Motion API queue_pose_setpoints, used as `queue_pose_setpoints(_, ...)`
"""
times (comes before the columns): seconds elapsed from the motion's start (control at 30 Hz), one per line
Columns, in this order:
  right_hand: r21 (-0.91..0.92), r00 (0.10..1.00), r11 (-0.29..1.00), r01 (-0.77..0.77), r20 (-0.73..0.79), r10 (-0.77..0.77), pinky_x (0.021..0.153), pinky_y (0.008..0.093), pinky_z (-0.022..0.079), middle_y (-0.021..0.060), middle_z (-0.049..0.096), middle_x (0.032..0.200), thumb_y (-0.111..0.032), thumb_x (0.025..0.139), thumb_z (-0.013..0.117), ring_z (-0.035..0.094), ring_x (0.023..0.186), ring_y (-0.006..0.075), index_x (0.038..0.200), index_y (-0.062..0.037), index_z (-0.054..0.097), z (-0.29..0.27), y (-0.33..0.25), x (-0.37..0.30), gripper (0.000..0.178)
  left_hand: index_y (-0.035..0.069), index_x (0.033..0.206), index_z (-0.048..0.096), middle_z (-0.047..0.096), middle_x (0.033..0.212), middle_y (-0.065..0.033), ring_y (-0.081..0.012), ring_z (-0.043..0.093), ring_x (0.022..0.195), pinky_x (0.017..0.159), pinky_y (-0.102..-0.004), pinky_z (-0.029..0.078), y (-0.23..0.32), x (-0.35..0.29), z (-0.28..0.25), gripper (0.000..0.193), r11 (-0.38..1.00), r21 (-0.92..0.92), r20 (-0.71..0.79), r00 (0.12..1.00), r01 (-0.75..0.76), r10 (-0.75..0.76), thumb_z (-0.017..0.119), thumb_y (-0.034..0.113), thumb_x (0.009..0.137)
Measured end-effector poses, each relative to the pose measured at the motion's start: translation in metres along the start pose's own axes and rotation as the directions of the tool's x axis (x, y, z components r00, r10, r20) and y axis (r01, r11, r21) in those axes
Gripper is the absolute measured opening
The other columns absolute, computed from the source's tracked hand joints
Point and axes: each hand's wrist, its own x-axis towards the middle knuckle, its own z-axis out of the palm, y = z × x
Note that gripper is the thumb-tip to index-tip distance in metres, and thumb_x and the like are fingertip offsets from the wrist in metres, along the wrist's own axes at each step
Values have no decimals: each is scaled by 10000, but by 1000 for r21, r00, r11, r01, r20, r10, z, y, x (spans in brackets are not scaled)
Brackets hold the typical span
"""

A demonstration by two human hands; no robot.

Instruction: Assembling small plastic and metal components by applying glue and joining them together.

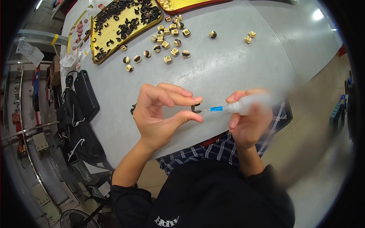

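A small black curved part (196,108) is pinched between the left hand's (159,114) thumb and forefinger. At its 3 o'clock, the right hand (249,117) grips a squeeze bottle (249,104), blue needle tip (215,108) touching the part

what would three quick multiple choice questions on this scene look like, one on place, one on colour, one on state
1. Where does the yellow tray lie?
A. far left of the table
B. on the lap
C. on the floor

2. What colour is the needle hub on the squeeze bottle?
A. red
B. blue
C. green

3. How does the left hand hold the small dark clip?
A. flat on the palm
B. pinched in the fingertips
C. in a fist

Answers: 1 A, it sits at the table's far left edge. 2 B, the hub shows blue. 3 B, thumb and forefinger pinch it, the right hand holding the bottle.
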Motion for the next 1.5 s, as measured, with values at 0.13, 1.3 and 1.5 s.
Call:
queue_pose_setpoints(0.13,75,999,997,-31,-22,33,408,198,417,263,612,865,-313,917,519,501,466,95,993,20,415,-3,-2,1,357,100,852,342,682,810,-149,-200,586,892,785,-303,460,2,1,-2,507,1000,11,-6,1000,-5,5,792,2,641)
queue_pose_setpoints(1.3,-965,969,136,224,206,-139,595,291,478,55,586,763,-158,768,706,560,641,120,859,-10,612,-36,-10,119,197,49,966,449,643,862,-114,-180,591,906,820,-304,462,13,-4,0,460,994,-101,-125,991,36,-49,780,-6,651)
queue_pose_setpoints(1.5,-934,991,331,130,124,-41,647,279,499,74,632,842,-117,811,663,598,724,124,899,-1,615,-41,-19,116,153,42,951,463,631,872,-119,-185,594,907,825,-305,473,16,-3,0,438,996,-85,-96,995,5,-13,773,-27,650)
